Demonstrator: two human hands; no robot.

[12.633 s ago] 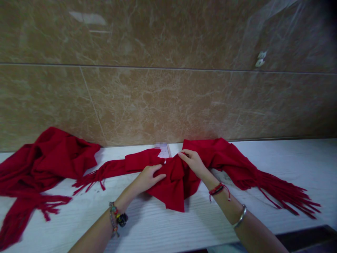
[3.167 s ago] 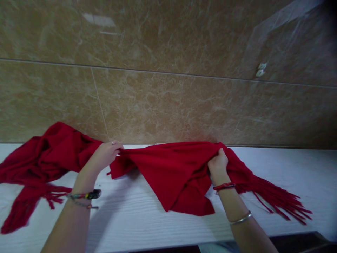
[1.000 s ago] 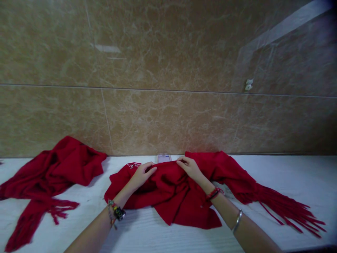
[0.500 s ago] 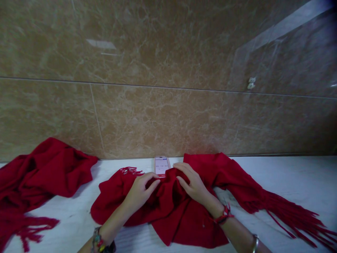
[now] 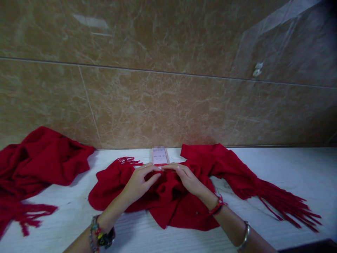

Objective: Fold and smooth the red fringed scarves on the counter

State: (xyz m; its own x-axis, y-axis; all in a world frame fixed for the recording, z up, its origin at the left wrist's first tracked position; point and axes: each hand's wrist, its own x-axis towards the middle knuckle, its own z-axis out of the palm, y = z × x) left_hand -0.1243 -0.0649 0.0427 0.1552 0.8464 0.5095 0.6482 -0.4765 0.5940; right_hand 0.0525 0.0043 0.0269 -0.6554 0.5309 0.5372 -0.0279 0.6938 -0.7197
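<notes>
A red fringed scarf [image 5: 173, 196] lies bunched on the white table [image 5: 289, 168], with its right fringed end trailing out to the right. My left hand [image 5: 139, 182] rests on the scarf's middle, fingers curled and pinching the top edge of the cloth. My right hand [image 5: 186, 177] lies beside it, fingertips nearly meeting the left ones, also pinching the cloth's upper edge. A phone [image 5: 160, 156] with a lit screen lies just beyond my fingertips, against the wall.
A second red fringed scarf [image 5: 39, 165] is heaped at the table's left end. A brown marble wall [image 5: 168, 98] rises right behind the table. The table's front edge shows at the lower right.
Both hands have drawn closer together on the scarf's top edge, and the cloth is bunched more tightly. Earlier the scarf was held stretched wide between them.
</notes>
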